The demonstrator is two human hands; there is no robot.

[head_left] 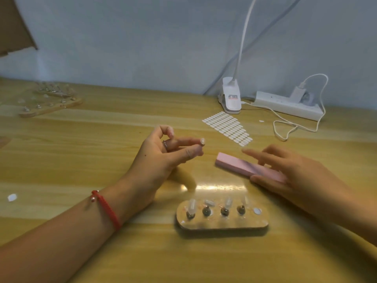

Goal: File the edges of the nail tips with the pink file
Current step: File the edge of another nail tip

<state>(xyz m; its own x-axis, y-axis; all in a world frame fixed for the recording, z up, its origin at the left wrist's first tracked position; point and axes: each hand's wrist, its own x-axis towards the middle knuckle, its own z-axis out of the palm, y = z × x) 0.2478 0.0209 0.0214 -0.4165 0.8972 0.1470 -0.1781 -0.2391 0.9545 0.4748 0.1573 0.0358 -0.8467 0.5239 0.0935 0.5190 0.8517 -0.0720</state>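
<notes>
- My left hand is raised over the table, thumb and forefinger pinching one small clear nail tip at the fingertips. My other fingers are curled back toward the palm.
- That hand wears a ring, and there is a red cord bracelet on the wrist.
- My right hand is spread, with the fingers nearly straight. The thumb lies against the near edge of the pink file and the fingers reach over its right end. The forefinger points past it, lifted.
- I cannot tell whether the file is clasped. It looks to lie flat on the table, slanting away to the left, between my hands.
- In front of me sits a rounded wooden holder with four metal studs in a row. Clear nail tips sit on or by the studs, some of them blurred, and a white dot marks its right end.
- Beyond the file lies a sheet of small white oval stickers.
- At the back stand a white clip lamp and a white power strip, whose cable loops on the wood.
- A second wooden board with studs lies far left, out of focus.
- The table is pale wood with a glossy sheen, and the wall behind it is blue-grey.
</notes>
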